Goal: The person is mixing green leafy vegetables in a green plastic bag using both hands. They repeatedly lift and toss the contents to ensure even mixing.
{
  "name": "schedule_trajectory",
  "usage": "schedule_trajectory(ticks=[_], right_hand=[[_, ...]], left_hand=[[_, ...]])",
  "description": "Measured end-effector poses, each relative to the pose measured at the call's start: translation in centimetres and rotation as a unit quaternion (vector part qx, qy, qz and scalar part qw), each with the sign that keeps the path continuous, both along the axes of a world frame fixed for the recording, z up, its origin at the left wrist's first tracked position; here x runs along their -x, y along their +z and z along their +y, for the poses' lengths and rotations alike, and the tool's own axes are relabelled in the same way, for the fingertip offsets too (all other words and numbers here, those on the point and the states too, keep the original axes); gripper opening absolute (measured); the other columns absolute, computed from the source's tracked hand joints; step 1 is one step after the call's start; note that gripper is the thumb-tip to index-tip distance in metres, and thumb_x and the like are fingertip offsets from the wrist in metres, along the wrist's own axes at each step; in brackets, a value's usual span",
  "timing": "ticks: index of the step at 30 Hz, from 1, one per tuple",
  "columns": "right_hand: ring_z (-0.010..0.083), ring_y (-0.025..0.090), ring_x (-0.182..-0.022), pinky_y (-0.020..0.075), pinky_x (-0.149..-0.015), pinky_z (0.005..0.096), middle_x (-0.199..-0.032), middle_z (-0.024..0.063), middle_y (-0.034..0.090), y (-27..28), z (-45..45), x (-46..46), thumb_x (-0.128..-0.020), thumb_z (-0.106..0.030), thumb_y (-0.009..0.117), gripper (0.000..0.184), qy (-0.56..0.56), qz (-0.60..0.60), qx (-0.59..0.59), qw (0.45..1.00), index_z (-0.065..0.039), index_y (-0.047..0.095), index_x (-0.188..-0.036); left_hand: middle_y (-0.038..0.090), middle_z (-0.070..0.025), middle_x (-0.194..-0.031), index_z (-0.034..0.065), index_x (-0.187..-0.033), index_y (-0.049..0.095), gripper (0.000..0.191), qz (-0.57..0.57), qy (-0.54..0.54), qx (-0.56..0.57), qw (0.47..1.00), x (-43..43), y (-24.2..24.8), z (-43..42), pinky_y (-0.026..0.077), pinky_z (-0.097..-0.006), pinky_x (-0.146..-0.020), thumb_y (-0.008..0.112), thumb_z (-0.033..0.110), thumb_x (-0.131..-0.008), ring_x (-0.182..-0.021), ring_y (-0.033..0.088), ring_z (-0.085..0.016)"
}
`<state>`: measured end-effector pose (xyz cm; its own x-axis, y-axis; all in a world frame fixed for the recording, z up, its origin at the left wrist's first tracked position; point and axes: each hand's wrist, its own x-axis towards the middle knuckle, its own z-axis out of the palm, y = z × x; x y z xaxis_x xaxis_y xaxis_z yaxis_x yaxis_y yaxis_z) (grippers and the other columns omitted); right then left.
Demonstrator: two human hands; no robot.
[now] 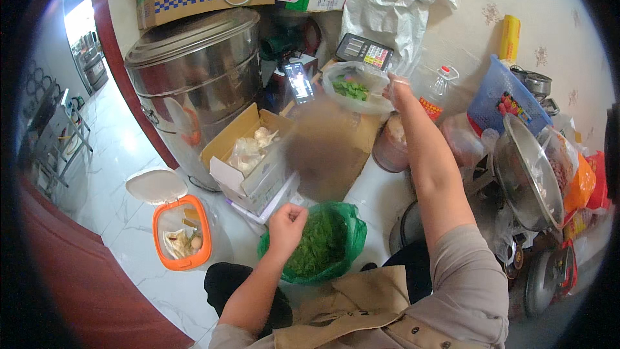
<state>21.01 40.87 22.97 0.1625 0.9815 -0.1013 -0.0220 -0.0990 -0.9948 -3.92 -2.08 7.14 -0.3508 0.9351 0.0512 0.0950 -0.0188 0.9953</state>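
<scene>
My left hand [287, 229] is curled, fingers together, above the left side of an open green plastic bag [357, 232]. Leafy greens [319, 240] fill that bag, which stands on the floor between my legs. Nothing shows in the curled fingers. Stretched forward, my right hand [399, 92] pinches the right edge of a translucent plastic bag [378, 103]. A small heap of green leaves [350, 89] lies inside it. Right behind stands the keypad and display of a digital scale [364, 52]; the bag hides whatever is beneath it.
A lit phone [299, 82] leans left of the translucent bag. White garlic bulbs [264, 136] lie in a cardboard box [242, 182]. An orange-rimmed bin [156, 232] stands open at left, near a large steel barrel [193, 72]. A tilted steel basin [520, 174] crowds the right.
</scene>
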Motion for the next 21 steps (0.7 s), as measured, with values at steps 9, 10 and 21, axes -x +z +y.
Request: schedule_trajectory(ticks=[9, 10, 21], right_hand=[[0.0339, 0.067, -0.102, 0.0524, -0.083, 0.0406, -0.106, 0.0232, 0.068, -5.7, -0.3, -4.4, -0.076, -0.032, 0.073, 0.055, -0.140, -0.349, -0.072, 0.924, 0.002, 0.063, -0.118], [0.0340, 0.067, -0.101, 0.0520, -0.083, 0.0411, -0.105, 0.0226, 0.069, -6.0, -0.1, -4.4, -0.075, -0.031, 0.074, 0.054, -0.116, -0.311, -0.054, 0.942, 0.002, 0.063, -0.116], [0.0426, 0.065, -0.093, 0.0526, -0.083, 0.0466, -0.099, 0.0250, 0.068, -2.4, -3.7, -5.6, -0.074, -0.026, 0.067, 0.034, -0.063, -0.513, -0.196, 0.833, -0.003, 0.068, -0.100]], left_hand=[[0.068, -0.0083, -0.079, -0.0002, -0.089, 0.066, 0.012, -0.002, -0.015, 0.024, 1.000, 0.5, 0.7, 1.5, 0.049, -0.0285, -0.065, 0.069, 0.011, -0.085, -0.071, 0.063, -0.014], [0.066, -0.0064, -0.079, -0.0001, -0.089, 0.064, 0.012, 0.039, -0.019, -0.057, 0.997, 0.3, 1.8, 2.1, 0.048, -0.0267, -0.065, 0.068, 0.011, -0.087, -0.071, 0.060, -0.011], [0.065, -0.0156, -0.086, 0.0005, -0.089, 0.060, 0.017, 0.426, -0.142, -0.265, 0.853, -8.5, 12.7, 33.5, 0.049, -0.0405, -0.073, 0.062, 0.017, -0.087, -0.083, 0.061, -0.031]])
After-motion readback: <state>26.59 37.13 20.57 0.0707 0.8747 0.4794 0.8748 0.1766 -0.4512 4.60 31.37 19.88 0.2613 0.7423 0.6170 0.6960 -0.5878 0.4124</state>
